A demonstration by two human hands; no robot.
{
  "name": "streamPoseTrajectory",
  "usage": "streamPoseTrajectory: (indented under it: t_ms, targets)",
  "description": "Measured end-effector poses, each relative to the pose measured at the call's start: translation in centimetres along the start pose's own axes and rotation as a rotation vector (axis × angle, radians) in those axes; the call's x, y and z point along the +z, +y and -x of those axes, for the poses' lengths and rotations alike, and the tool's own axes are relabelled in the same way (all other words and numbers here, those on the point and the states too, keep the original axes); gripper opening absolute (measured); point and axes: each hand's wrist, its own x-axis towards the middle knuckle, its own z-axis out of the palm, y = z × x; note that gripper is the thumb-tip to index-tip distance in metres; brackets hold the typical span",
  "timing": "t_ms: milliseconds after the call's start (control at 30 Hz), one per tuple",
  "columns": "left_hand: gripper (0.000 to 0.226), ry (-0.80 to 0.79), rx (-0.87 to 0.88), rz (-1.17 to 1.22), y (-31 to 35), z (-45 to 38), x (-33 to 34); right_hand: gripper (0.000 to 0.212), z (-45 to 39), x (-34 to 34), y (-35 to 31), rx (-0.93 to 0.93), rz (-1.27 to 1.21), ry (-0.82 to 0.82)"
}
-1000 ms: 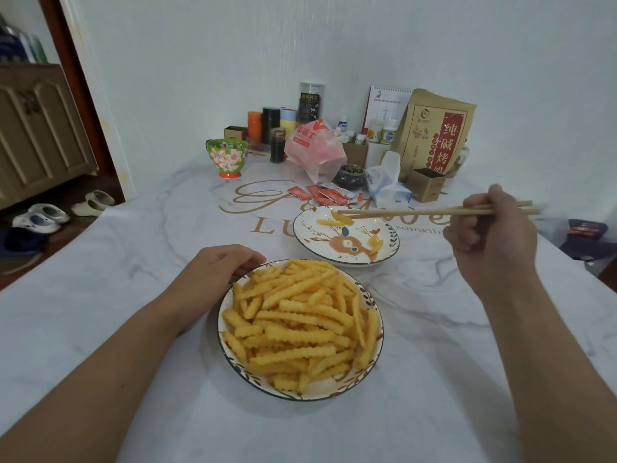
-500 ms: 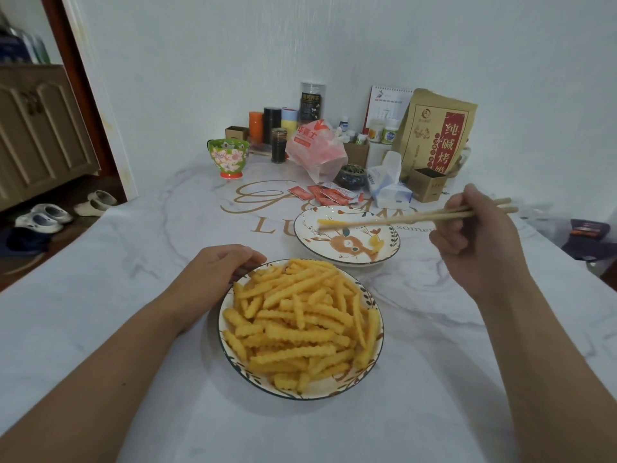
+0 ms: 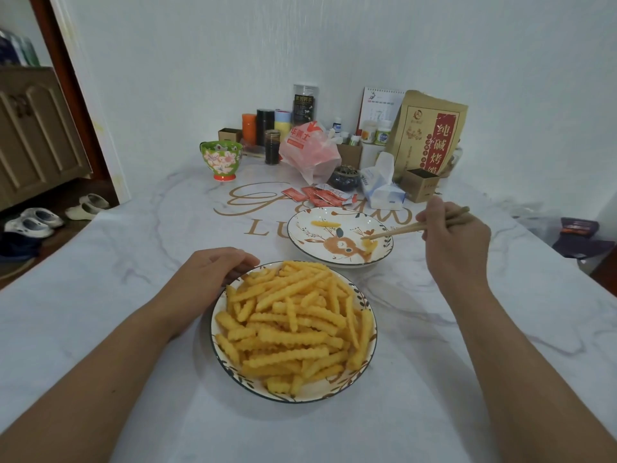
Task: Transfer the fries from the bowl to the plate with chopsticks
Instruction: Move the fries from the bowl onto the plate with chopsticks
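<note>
A patterned bowl (image 3: 370, 332) heaped with crinkle-cut fries (image 3: 293, 329) stands in front of me on the marble table. Behind it lies a deer-print plate (image 3: 300, 235) with a fry (image 3: 325, 223) near its far side and another fry (image 3: 370, 244) on its right side. My left hand (image 3: 213, 272) rests curled against the bowl's left rim. My right hand (image 3: 450, 238) holds wooden chopsticks (image 3: 397, 231). Their tips point down-left at the right-hand fry on the plate, touching or just above it.
Clutter lines the far wall: a green floral bowl (image 3: 222, 160), jars and tins (image 3: 267, 128), a pink plastic bag (image 3: 309, 152), red sauce packets (image 3: 320, 195), a tissue pack (image 3: 380, 185), a brown paper bag (image 3: 430, 135) and a small box (image 3: 420, 185). Shoes (image 3: 33, 222) lie on the floor at left.
My right hand swung the chopsticks from level above the plate's far side down and to the right, tips now at the fry on the plate's right side. The left hand stayed still.
</note>
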Motion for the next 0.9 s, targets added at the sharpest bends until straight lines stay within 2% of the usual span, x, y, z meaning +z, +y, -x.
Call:
streamPoseTrajectory:
  t_ms: [133,267,333,433,467,533,600,667,767,900]
  targets:
    - [0.038,-0.001,0.009,-0.009,0.0,0.0,0.0,0.038,0.1,0.8,0.4,-0.061,0.083,-0.063]
    - [0.037,0.004,0.002,0.0,-0.1,-0.1,0.0,0.042,0.3,0.9,0.4,-0.061,0.055,-0.048]
    - [0.037,0.006,-0.005,0.006,-0.1,-0.1,0.0,0.044,0.0,0.5,-0.1,0.01,-0.101,0.012]
    - [0.037,0.003,-0.006,-0.002,-0.1,0.0,0.0,0.05,-0.8,-0.5,-1.1,0.238,-0.484,0.054]
    - [0.037,0.004,-0.006,-0.003,0.0,0.0,0.0,0.051,-1.0,-0.8,-1.2,0.307,-0.599,0.003]
    - [0.037,0.001,-0.006,-0.005,0.0,0.0,0.0,0.051,-1.1,-1.3,-1.3,0.401,-0.782,-0.204]
    - [0.037,-0.001,-0.007,-0.005,0.0,0.0,0.0,0.052,-0.8,-1.4,-1.3,0.433,-0.848,-0.434]
    - [0.037,0.0,-0.008,-0.005,0.1,0.0,-0.1,0.053,-0.3,-1.1,-1.6,0.418,-0.841,-0.595]
    - [0.037,0.001,-0.007,-0.017,0.1,0.0,0.0,0.05,0.7,-0.5,-2.4,0.376,-0.827,-0.726]
    - [0.037,-0.002,-0.014,-0.025,0.1,0.0,-0.1,0.046,1.9,0.5,-3.0,0.374,-0.788,-0.777]
